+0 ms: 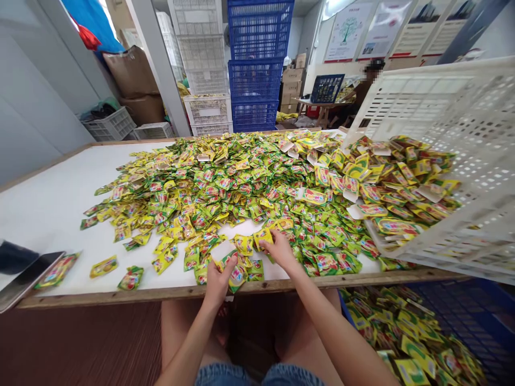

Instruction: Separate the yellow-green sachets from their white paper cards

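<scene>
My left hand (pixel 218 280) is closed on a green and yellow packet (pixel 238 274) at the table's front edge. A white flap stands up from the packet's top. Fingers of my right hand (pixel 279 251) pinch a small yellow sachet (pixel 261 237), a little above and right of the packet. Around both hands lie many loose green and yellow sachets (pixel 217 182), heaped across the white table (pixel 72 187).
At right, a white plastic crate (pixel 475 128) lies tipped with more packets (pixel 402 177) spilling out. Below it stands a blue crate (pixel 483 316) of filled packets. A tablet-like device (pixel 32 279) sits at left. Stacked blue crates (pixel 257 80) rise behind; a person (pixel 364 91) sits farther back.
</scene>
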`<state>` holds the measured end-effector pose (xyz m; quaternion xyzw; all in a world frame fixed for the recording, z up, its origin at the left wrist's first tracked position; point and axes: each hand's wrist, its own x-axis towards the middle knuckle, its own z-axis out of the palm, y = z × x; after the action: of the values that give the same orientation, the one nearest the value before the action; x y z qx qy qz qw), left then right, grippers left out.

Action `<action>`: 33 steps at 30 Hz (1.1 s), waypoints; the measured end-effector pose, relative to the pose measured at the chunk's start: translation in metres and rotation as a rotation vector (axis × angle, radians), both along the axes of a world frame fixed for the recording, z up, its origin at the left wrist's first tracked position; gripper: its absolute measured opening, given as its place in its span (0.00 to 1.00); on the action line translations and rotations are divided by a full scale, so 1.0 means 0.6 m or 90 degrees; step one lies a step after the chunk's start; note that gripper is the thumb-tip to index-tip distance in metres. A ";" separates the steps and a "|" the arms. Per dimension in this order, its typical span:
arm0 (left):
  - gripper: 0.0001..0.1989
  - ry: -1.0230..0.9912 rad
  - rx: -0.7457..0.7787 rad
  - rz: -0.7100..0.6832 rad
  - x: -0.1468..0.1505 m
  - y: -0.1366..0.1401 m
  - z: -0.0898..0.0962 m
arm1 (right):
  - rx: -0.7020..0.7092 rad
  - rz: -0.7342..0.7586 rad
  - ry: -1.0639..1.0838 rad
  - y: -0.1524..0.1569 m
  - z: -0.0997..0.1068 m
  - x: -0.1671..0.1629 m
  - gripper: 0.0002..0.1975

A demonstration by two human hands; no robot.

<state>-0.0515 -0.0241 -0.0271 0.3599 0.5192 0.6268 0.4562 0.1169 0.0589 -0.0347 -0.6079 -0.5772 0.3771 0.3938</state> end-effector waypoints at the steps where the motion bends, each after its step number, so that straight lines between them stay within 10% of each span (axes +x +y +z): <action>1: 0.23 0.003 0.000 -0.005 -0.001 0.000 -0.002 | 0.005 0.001 -0.056 0.001 0.000 -0.001 0.17; 11: 0.21 0.001 0.006 -0.001 -0.001 0.000 -0.006 | 0.093 -0.007 -0.386 -0.008 0.006 -0.019 0.14; 19: 0.21 -0.047 -0.005 -0.092 0.005 -0.006 0.016 | 0.071 0.012 -0.079 -0.035 0.033 0.016 0.12; 25: 0.17 -0.140 -0.022 -0.248 0.047 0.000 0.062 | 0.029 0.202 0.284 -0.079 0.093 0.051 0.16; 30: 0.18 -0.232 -0.024 -0.214 0.062 -0.009 0.086 | 0.053 -0.032 0.323 -0.101 0.085 0.059 0.19; 33: 0.19 -0.258 -0.045 -0.219 0.067 -0.021 0.083 | 0.029 -0.010 0.281 -0.114 0.063 0.044 0.18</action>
<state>-0.0112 -0.0364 0.0227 0.2936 0.3700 0.5810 0.6628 0.1431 -0.0095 0.0032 -0.5063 -0.4806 0.4848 0.5270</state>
